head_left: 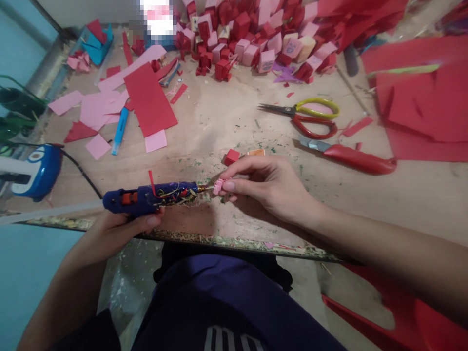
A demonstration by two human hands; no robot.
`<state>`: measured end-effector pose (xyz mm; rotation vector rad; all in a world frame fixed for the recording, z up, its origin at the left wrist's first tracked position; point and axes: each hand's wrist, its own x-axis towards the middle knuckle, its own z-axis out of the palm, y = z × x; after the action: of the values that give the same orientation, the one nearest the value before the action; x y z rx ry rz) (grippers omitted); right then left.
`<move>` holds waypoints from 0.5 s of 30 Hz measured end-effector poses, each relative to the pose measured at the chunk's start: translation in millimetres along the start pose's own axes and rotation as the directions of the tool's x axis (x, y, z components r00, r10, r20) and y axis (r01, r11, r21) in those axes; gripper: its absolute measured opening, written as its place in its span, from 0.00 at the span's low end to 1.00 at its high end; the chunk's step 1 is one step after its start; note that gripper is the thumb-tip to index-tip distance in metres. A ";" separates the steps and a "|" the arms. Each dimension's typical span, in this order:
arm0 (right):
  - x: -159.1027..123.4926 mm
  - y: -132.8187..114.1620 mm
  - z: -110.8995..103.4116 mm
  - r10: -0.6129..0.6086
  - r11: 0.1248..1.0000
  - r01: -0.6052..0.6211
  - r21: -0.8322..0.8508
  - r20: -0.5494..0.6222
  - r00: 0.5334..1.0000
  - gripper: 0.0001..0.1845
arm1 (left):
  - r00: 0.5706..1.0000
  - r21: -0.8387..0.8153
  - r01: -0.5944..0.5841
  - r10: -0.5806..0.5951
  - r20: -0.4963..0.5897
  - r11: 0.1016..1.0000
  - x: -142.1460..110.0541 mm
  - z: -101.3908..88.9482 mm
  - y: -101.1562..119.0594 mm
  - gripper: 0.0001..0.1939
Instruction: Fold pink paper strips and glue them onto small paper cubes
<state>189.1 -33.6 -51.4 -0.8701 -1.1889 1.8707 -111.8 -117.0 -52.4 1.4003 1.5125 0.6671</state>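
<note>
My left hand (135, 226) is wrapped round the handle of a dark blue hot glue gun (142, 197), which lies sideways with its nozzle to the right. A whitish glue stick (69, 210) runs out of its back end, and bits of straw and red scraps cling to its barrel. Between thumb and fingertips, my right hand (266, 187) pinches a small folded pink paper piece (218, 186) right at the nozzle tip. Just beyond these fingers sit a red cube (232, 156) and a partly hidden orange-edged piece (256, 152).
Yellow-and-red-handled scissors (292, 111) and a red-handled cutter (358, 157) lie to the right, near red sheets (424, 107). Many small red and pink boxes (250, 53) are heaped at the back. Pink and red paper (149, 100) and a blue marker (120, 131) lie left.
</note>
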 end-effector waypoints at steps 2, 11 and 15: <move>0.0 -0.4 0.2 -0.001 1.000 0.000 -0.008 -0.003 1.000 0.05 | 1.000 0.011 0.000 0.000 -0.001 1.000 1.0 0.0 0.5 0.09; 0.1 -1.2 0.9 0.008 1.000 -0.008 -0.013 -0.011 1.000 0.07 | 1.000 0.054 -0.027 0.027 0.003 0.998 2.2 1.0 4.0 0.07; 1.6 -3.8 -1.6 -0.005 1.000 0.005 0.024 0.020 1.000 0.05 | 0.999 0.100 -0.035 0.035 0.005 0.994 0.0 1.4 2.3 0.09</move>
<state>190.5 -30.4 -48.6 -0.8365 -1.1771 1.8900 -109.6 -116.8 -50.9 1.5055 1.5406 0.6174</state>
